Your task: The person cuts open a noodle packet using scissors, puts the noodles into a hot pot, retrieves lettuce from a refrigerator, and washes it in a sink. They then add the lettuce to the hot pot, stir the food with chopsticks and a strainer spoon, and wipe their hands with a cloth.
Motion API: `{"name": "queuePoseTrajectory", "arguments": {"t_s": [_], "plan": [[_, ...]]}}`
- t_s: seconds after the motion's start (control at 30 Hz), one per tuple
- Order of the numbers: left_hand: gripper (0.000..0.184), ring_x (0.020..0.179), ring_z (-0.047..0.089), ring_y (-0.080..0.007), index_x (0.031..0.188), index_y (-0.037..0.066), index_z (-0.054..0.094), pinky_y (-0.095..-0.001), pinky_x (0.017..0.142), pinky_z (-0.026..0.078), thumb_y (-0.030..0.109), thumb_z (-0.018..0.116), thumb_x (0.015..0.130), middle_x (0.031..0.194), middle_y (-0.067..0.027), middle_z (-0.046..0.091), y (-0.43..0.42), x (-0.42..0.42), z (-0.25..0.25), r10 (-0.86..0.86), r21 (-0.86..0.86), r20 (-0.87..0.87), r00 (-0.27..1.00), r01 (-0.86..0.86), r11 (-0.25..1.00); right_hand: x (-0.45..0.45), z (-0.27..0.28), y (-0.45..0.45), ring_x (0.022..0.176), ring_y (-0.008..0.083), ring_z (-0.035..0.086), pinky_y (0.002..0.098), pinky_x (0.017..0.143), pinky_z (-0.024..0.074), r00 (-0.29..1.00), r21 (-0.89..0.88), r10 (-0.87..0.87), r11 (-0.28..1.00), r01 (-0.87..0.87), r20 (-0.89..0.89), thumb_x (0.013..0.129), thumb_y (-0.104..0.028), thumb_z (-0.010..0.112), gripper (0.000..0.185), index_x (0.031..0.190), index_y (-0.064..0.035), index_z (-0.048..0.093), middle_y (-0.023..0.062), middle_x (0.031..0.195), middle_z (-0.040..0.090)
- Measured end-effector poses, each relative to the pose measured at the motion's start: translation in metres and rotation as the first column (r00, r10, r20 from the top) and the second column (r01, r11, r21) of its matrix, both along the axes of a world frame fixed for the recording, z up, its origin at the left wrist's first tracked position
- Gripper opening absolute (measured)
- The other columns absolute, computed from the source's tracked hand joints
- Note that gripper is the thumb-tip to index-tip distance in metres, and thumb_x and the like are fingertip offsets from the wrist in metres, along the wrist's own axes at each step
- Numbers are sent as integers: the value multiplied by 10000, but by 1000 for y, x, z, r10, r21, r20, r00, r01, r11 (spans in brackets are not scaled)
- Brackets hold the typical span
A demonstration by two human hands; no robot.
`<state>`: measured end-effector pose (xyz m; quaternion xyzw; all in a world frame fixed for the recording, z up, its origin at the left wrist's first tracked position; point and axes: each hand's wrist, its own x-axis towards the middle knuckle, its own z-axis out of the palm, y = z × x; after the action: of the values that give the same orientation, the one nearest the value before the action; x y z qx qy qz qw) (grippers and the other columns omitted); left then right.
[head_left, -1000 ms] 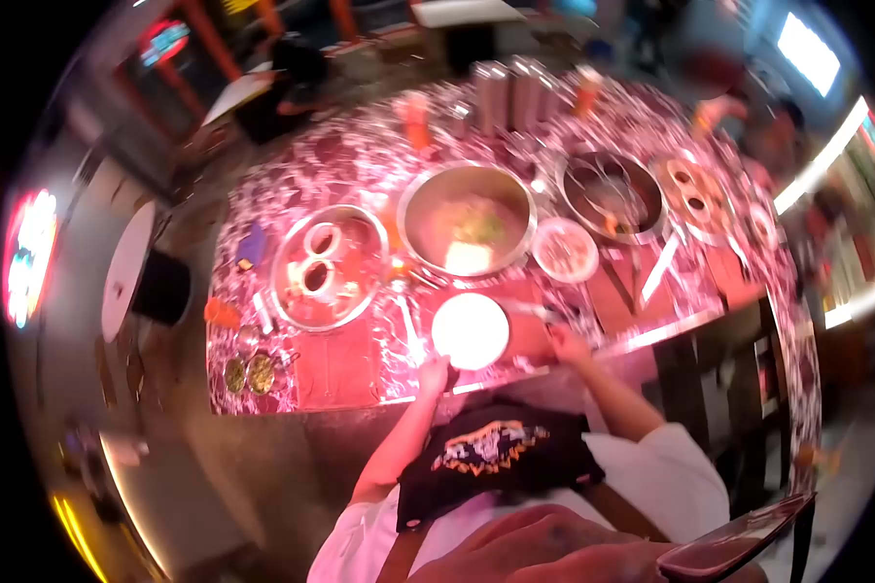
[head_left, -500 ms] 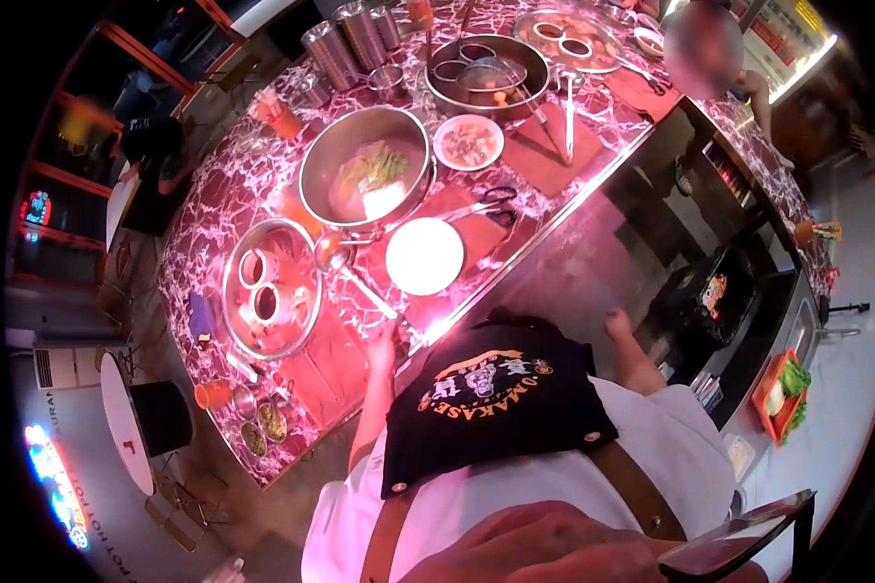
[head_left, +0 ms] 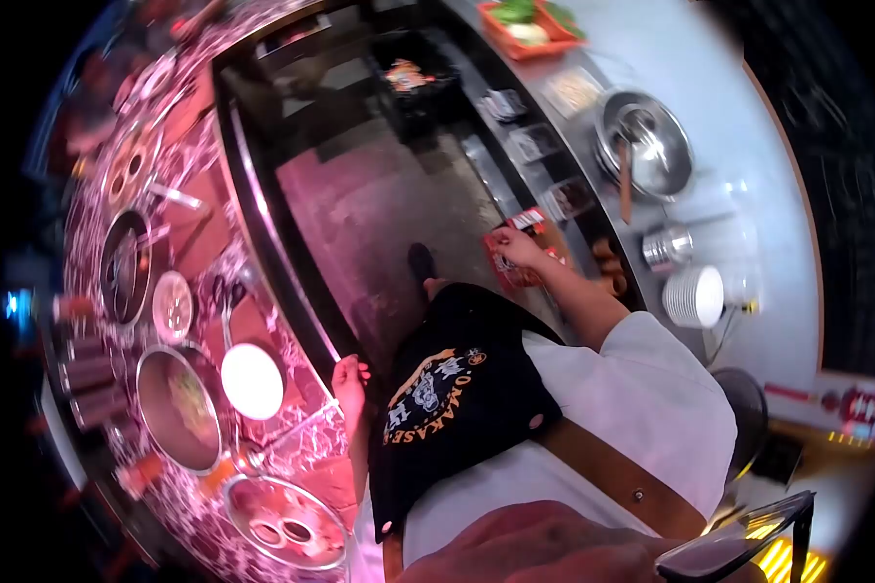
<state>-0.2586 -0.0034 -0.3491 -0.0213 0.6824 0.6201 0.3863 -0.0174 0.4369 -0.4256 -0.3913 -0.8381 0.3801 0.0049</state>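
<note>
My left hand point(head_left: 351, 382) is at the table's front edge, fingers loosely bent and a little apart, holding nothing that I can see. Left of it lies the long ladle handle point(head_left: 306, 425), beside a stack of white plates point(head_left: 253, 381). Low on the right, below the white counter, my right hand point(head_left: 518, 248) has its fingers closed at a red printed package point(head_left: 504, 272). The hand covers part of the package, and blur hides the exact grip.
On the marbled table point(head_left: 306, 447) stand a steel pot point(head_left: 149, 408), a meat platter point(head_left: 335, 559) and a darker pot point(head_left: 107, 291). The white counter point(head_left: 749, 146) carries a steel bowl point(head_left: 676, 170), stacked white bowls point(head_left: 695, 296) and an orange vegetable basket point(head_left: 525, 47).
My view has swung right, bringing the white counter into sight. The right hand, hanging free before, is now at the red package. My left hand is no longer beside the ladle handle's end.
</note>
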Motion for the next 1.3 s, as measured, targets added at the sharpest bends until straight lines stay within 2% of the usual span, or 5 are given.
{"name": "queuePoseTrajectory", "arguments": {"t_s": [0.3,0.5,0.67,0.83,1.3], "plan": [[156,587,537,-60,980,68,620,-172,504,367,203,555,936,740,-9,618,129,-62,17,-88,-16,-144,986,87,996,93,244,51,791,128,643,270,708,499,693,75,-475,794,603,-542,891,-131,559,188,1032,-45,649,55,842,672],[190,658,570,-88,989,54,615,-207,569,436,223,582,909,777,-5,619,249,-22,19,-343,-95,-72,936,336,937,198,158,196,686,132,591,278,637,478,522,-107,-815,559,822,-250,841,-263,660,289,889,6,566,84,784,636],[328,715,573,-102,1073,22,596,-223,634,457,311,574,921,834,-27,613,434,96,70,-851,51,4,525,850,524,168,140,203,753,155,568,280,670,457,321,-414,-906,414,811,-278,837,-221,676,384,1063,7,466,108,827,607],[343,797,615,-162,1161,72,564,-286,704,501,320,564,924,902,-71,610,578,235,107,-846,470,532,35,819,329,166,162,196,789,155,550,287,676,446,152,-575,-919,350,740,-364,855,-150,636,352,1111,17,460,98,885,589],[408,583,498,-104,1290,45,458,-227,546,416,122,542,898,681,-10,494,593,85,192,-964,469,28,265,848,246,180,211,172,658,112,531,218,567,423,254,-695,-818,573,436,-515,911,-67,519,368,1264,-13,432,59,849,573]]}}
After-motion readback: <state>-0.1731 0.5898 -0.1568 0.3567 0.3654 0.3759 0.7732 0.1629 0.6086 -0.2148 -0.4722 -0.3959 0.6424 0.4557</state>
